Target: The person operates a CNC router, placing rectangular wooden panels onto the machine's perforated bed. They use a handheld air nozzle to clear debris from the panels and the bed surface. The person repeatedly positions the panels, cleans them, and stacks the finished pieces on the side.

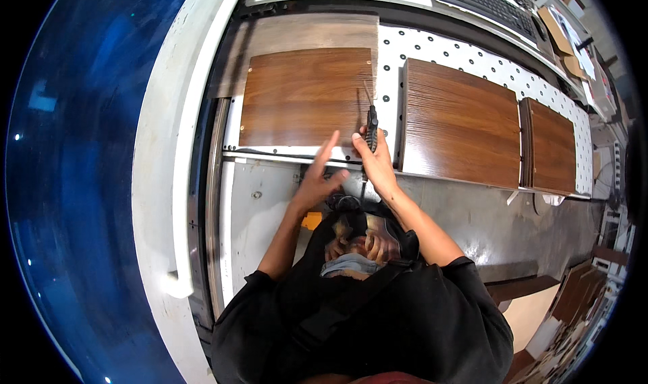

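My right hand [376,161] is wrapped round a black air blow gun [372,124]. Its thin nozzle points away from me, over the right edge of a brown wood-grain panel [304,100]. What looks like a hose hangs below that hand. My left hand [320,178], slightly blurred, is open just in front of the panel's near edge, with fingers apart and nothing held. Small holes or fittings show near the panel's corners. Under its far side lies a paler wood-grain board [317,29].
To the right, stacked brown panels [466,124] and a smaller stack [550,147] lie on a white perforated bed [395,39]. A white rail [192,147] bounds the left. A keyboard [486,6] sits beyond. Boards [577,293] lean at lower right.
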Tool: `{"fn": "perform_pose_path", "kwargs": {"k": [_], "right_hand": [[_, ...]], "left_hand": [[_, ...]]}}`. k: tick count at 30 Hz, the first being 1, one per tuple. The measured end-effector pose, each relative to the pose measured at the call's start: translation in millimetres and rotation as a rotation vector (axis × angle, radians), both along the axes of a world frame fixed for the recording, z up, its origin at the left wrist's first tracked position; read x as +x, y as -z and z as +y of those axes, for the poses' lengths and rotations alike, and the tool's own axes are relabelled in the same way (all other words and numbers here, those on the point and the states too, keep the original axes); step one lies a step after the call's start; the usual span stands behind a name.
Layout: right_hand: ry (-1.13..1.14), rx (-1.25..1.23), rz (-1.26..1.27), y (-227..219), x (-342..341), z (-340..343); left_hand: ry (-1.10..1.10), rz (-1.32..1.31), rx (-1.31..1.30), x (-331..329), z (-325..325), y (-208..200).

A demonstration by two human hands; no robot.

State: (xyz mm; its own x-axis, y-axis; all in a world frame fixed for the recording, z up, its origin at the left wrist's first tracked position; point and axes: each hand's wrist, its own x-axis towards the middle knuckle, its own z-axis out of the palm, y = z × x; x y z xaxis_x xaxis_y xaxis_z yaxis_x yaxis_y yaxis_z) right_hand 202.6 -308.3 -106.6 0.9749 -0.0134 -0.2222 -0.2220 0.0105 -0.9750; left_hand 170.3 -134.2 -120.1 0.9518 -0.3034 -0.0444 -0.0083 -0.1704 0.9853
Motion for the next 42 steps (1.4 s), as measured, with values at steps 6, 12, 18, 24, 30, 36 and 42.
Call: {"fn": "perform_pose_path", "kwargs": {"k": [6,12,18,24,30,36,42], "right_hand": [[-0.427,-0.054,0.019,-9.5,-9.0,9.2],[-0.126,-0.603,-0.397,29.7,-2.6,6.7],[-0.054,-0.893,-0.517,74.7,1.4,2.9],[-0.104,-0.937,-0.548,74.4,1.1,-1.6],[-0.112,-0.935,-0.595,74.0,0.4,-0.4],[-0.129,-0.932,-0.571,75.8,-2.1,-6.9],[-0.125,-0.919,-0.576,82.1,-3.0,-5.3]], "left_hand": [[-0.207,0.056,-0.093,-18.1,-26.3,12.7],[-0.355,0.281,-0.102,-54.9,67.3,-1.8],[-0.802,0.239,0.366,-81.8,142.3,-52.0],[-0.809,0.197,0.413,-51.0,159.6,-54.3],[-0.775,0.049,0.297,55.4,165.4,-28.0],[-0.431,0.230,0.253,89.9,116.4,-70.2],[0.050,0.255,0.382,26.3,78.1,-135.6]]}}
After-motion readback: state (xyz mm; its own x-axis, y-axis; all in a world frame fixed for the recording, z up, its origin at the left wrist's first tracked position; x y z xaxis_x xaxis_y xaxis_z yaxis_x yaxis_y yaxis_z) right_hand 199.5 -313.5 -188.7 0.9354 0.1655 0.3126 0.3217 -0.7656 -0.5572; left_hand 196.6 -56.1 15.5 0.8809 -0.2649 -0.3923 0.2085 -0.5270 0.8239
